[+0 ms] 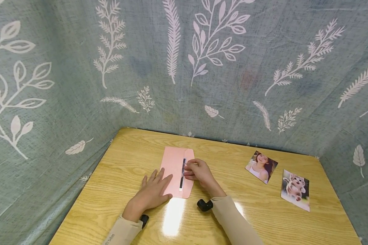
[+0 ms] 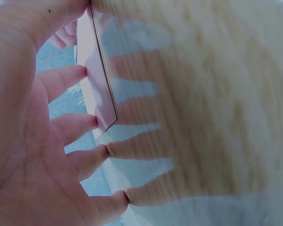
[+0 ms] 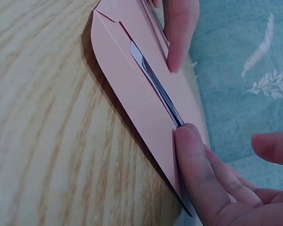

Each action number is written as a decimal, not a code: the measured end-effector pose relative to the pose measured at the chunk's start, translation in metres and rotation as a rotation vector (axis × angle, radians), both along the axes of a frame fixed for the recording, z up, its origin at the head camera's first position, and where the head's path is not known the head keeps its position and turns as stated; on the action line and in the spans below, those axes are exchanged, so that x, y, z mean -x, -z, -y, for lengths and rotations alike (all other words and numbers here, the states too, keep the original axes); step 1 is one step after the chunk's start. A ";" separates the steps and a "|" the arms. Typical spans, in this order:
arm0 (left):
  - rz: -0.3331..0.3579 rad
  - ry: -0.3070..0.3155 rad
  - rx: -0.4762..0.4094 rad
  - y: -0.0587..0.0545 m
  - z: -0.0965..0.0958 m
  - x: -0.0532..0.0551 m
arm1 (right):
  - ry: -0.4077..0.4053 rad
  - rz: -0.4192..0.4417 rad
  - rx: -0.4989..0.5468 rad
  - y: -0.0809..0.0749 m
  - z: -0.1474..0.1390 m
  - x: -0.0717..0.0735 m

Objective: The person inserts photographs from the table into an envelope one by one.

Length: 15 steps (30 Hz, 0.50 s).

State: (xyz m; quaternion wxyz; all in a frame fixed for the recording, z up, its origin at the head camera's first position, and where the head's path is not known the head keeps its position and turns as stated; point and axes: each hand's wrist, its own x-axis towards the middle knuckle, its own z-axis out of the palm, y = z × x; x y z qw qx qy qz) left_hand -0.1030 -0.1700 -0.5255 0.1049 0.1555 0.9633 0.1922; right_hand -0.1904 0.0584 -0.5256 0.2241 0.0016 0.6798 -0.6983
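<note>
Wood-grain desk (image 1: 135, 153) carries the pink envelope (image 1: 172, 158) near its far edge, probably light, bendy, easily creased, its slotted card (image 3: 155, 80) slick and best taken by the edge; left hand (image 1: 153, 190) spreads wide, gripping nothing, right hand (image 1: 202, 174) touches the card, pinch unclear.

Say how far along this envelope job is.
Seemingly done: a sheet sits mostly inside the pink envelope, only a strip showing. In hand: the right hand touches that strip while the left hand rests on the envelope. Apparently left: closing the open flap, perhaps inserting the portrait photo and kitten photo lying outside.
</note>
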 end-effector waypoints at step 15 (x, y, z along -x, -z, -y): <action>0.001 -0.004 0.007 0.001 0.000 0.000 | 0.001 -0.004 -0.027 -0.018 0.004 -0.006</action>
